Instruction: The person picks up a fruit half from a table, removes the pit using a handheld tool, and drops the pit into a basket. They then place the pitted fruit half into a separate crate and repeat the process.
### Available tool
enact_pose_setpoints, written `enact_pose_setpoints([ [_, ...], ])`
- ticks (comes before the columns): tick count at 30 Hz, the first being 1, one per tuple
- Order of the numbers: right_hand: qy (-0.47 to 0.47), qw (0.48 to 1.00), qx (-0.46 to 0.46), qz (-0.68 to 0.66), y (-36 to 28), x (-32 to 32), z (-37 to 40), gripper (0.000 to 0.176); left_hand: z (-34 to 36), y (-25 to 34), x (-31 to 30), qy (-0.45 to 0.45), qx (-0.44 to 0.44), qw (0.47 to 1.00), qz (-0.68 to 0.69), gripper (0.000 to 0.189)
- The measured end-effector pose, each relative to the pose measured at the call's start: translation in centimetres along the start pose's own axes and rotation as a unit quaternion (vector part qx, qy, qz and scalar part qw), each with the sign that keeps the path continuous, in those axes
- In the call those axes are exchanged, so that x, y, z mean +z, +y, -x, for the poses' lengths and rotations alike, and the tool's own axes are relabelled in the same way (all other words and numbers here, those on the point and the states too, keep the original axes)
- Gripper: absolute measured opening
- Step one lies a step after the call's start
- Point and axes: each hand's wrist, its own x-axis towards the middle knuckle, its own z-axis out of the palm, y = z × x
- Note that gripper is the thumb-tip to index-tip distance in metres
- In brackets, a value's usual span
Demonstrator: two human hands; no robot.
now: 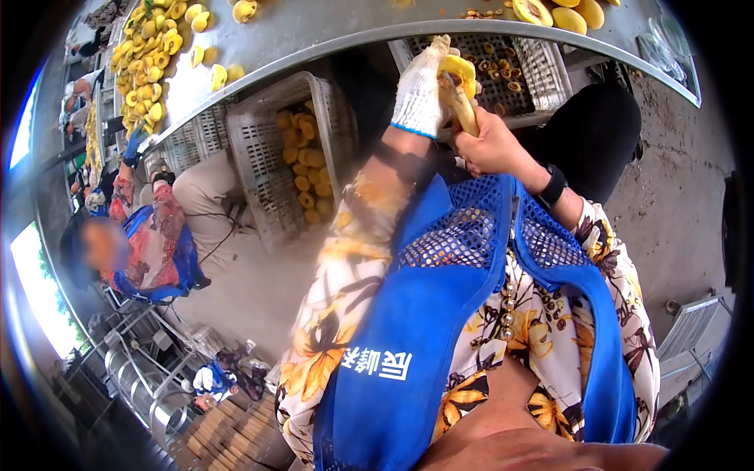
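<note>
My left hand, in a white knit glove with a blue cuff edge, holds a yellow halved fruit over a crate. My bare right hand is wrapped round the pale handle of a tool, whose upper end meets the fruit. The tool's tip is hidden against the fruit. Below them stands a white crate with dark pits and scraps in it. More cut yellow fruit lies on the metal table above.
The metal table's edge runs across the top. A fruit pile lies on it at left. A white crate of fruit halves stands left of my arms. A co-worker sits farther left. Cardboard is at lower left.
</note>
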Motion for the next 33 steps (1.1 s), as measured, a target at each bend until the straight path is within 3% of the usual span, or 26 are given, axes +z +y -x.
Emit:
enact_pose_setpoints([
  [1,-0.005,1.000,0.003,-0.017,-0.3,0.1,0.0,0.014,0.0,0.1,0.1,0.011,0.014,1.000,-0.024,0.033],
  [4,-0.056,0.991,0.055,-0.108,-0.2,0.0,-0.2,0.013,-0.8,-0.7,-0.3,-0.017,0.193,0.965,-0.174,0.031],
  [8,-0.089,0.976,0.107,-0.166,-0.3,-0.5,-0.3,0.015,-0.5,-0.6,-0.1,-0.023,0.219,0.958,-0.183,0.030],
  [10,-0.077,0.975,0.097,-0.186,-0.6,-0.3,-0.1,0.015,0.0,0.1,0.5,-0.015,0.158,0.977,-0.141,0.030],
  [12,-0.062,0.976,0.091,-0.189,-0.8,0.0,0.0,0.015,1.1,1.2,1.3,0.013,0.013,0.999,-0.039,0.032],
  [15,-0.046,0.984,0.061,-0.158,-0.5,0.4,-0.1,0.015,0.4,0.6,0.5,-0.056,-0.023,0.998,0.002,0.034],
  [19,0.015,0.999,-0.023,-0.046,1.0,1.0,-0.3,0.016,0.0,0.9,0.5,-0.072,-0.120,0.990,0.021,0.032],
  [21,-0.003,0.998,0.002,-0.066,0.4,0.9,-0.1,0.016,0.3,1.1,0.9,-0.049,-0.099,0.994,0.014,0.033],
  [23,-0.078,0.984,0.032,-0.159,0.4,0.1,0.0,0.015,1.1,1.1,1.3,-0.007,-0.028,0.999,-0.032,0.036],
  [24,-0.127,0.964,0.054,-0.226,-0.1,-0.5,0.3,0.015,0.6,0.5,0.9,0.032,0.033,0.995,-0.083,0.037],
  [26,-0.203,0.921,0.067,-0.325,-0.5,-1.2,0.5,0.013,-0.4,-0.6,0.0,0.003,0.192,0.971,-0.143,0.036],
  [28,-0.224,0.902,0.073,-0.362,-0.5,-1.4,0.4,0.013,0.8,1.4,1.5,0.077,0.080,0.988,-0.107,0.036],
  [29,-0.236,0.891,0.075,-0.380,-0.7,-1.2,0.4,0.013,0.9,1.5,1.1,0.095,0.081,0.990,-0.072,0.035],
  [30,-0.218,0.929,0.009,-0.298,-1.1,-1.0,1.0,0.012,0.3,2.1,0.2,0.119,0.069,0.990,0.034,0.034],
  [31,-0.204,0.929,0.012,-0.309,-1.4,-1.1,1.1,0.012,-0.4,2.9,-1.7,0.143,0.055,0.978,0.140,0.033],
  [33,-0.172,0.927,0.017,-0.332,-1.5,-1.7,1.3,0.012,-1.3,5.1,-10.1,0.121,0.084,0.985,0.089,0.034],
])
